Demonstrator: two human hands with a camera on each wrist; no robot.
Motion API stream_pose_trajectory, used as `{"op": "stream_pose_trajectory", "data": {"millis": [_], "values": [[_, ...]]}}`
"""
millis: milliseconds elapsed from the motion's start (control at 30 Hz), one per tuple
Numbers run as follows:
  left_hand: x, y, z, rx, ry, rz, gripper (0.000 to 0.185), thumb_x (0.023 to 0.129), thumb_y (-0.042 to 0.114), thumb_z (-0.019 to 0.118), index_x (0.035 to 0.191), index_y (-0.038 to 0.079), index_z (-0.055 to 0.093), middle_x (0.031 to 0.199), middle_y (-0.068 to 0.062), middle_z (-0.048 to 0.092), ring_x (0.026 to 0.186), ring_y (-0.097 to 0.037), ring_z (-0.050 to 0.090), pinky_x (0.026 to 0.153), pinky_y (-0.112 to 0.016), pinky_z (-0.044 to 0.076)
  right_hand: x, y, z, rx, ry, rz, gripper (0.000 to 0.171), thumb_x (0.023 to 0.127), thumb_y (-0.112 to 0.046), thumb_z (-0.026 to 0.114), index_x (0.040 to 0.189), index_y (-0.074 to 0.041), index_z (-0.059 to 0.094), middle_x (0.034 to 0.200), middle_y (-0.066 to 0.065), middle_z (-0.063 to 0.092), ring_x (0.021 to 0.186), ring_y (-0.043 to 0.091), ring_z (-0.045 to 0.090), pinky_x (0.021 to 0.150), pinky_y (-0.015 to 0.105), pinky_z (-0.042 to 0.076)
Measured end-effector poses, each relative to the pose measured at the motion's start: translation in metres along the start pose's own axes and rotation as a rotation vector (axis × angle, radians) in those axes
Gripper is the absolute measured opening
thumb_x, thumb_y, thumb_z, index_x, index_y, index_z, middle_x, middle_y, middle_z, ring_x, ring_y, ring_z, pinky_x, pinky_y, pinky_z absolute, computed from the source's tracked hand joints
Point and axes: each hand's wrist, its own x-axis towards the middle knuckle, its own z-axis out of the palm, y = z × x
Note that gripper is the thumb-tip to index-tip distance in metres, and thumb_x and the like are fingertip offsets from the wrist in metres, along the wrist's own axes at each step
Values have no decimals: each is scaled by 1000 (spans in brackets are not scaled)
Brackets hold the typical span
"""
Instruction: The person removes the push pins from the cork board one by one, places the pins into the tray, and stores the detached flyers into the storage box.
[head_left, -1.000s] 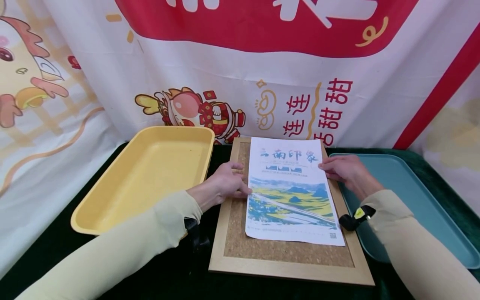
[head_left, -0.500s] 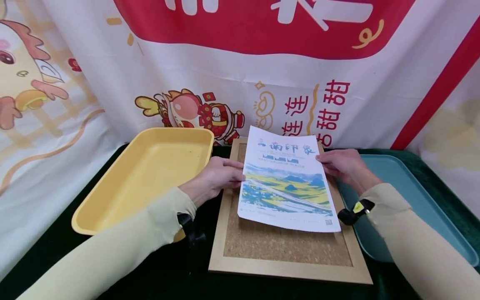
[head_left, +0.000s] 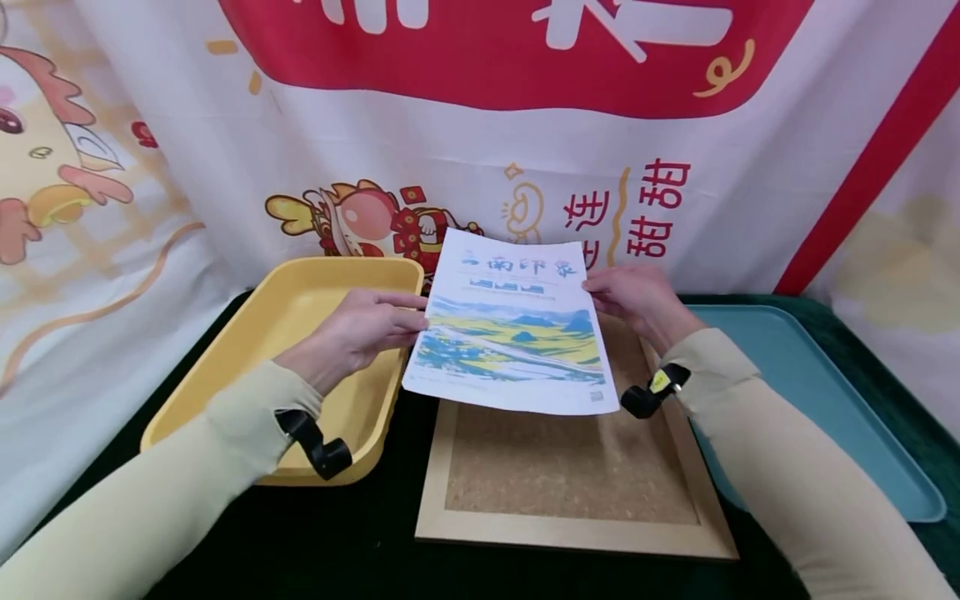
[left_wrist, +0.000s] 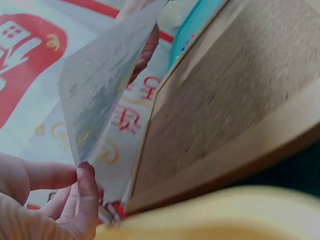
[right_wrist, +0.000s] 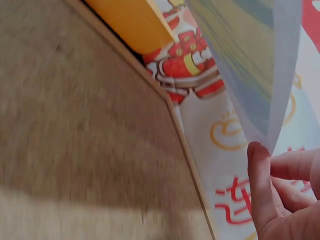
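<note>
A white printed poster sheet (head_left: pixel 517 333) with a blue and yellow landscape is held up between both hands. My left hand (head_left: pixel 367 329) pinches its left edge between thumb and fingers, and the left wrist view shows the poster sheet (left_wrist: pixel 107 85) from its underside. On the opposite edge my right hand (head_left: pixel 637 302) pinches the paper near its upper right side. In the right wrist view the poster sheet (right_wrist: pixel 255 65) rises bent from the fingertips. Below it lies a wood-framed cork board (head_left: pixel 570 467), its upper left part hidden by the paper.
To the left a yellow tray (head_left: pixel 300 292) sits partly under my left forearm. A blue-green tray (head_left: pixel 817 400) lies right of the board. Dark green cloth (head_left: pixel 360 542) covers the table, and a printed white banner (head_left: pixel 450 150) hangs behind it.
The poster sheet has been lifted off the cork board and carried left and upward by both hands. More cork shows now, and my left hand has come over the yellow tray.
</note>
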Motion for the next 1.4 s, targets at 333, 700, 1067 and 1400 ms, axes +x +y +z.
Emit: {"op": "stream_pose_trajectory", "data": {"millis": [333, 700, 1067, 1400], "values": [[-7, -4, -58, -8, -24, -11, 61, 101, 0, 68, 158, -6, 44, 90, 8, 80, 86, -7, 79, 85, -25, 64, -3, -22, 57, 136, 26, -23, 34, 97, -10, 77, 131, -9, 73, 126, 11, 78, 98, 17, 78, 98, 32, 61], [-14, -27, -145, 66, -4, -86, 30, 101, 6, 71, 129, 16, 69, 88, 9, 80, 85, -5, 77, 84, -23, 64, -14, -37, 148, 178, 37, -22, 27, 91, 3, 77, 116, -8, 81, 113, 12, 81, 86, 15, 78, 87, 29, 64], [-25, -41, -214, 221, 27, -145, 18, 103, 18, 71, 99, 35, 71, 91, 14, 77, 87, -2, 76, 84, -23, 64, -31, -40, 210, 131, 10, -65, 13, 92, -1, 81, 103, -6, 83, 104, 9, 80, 79, 12, 75, 79, 28, 65], [-35, -42, -221, 312, 92, -157, 36, 103, 17, 71, 139, 13, 66, 88, 15, 76, 84, 0, 76, 83, -24, 64, -42, -33, 239, -27, 46, -161, 2, 93, -10, 83, 92, -11, 81, 102, 6, 73, 84, 17, 70, 75, 29, 65]]}}
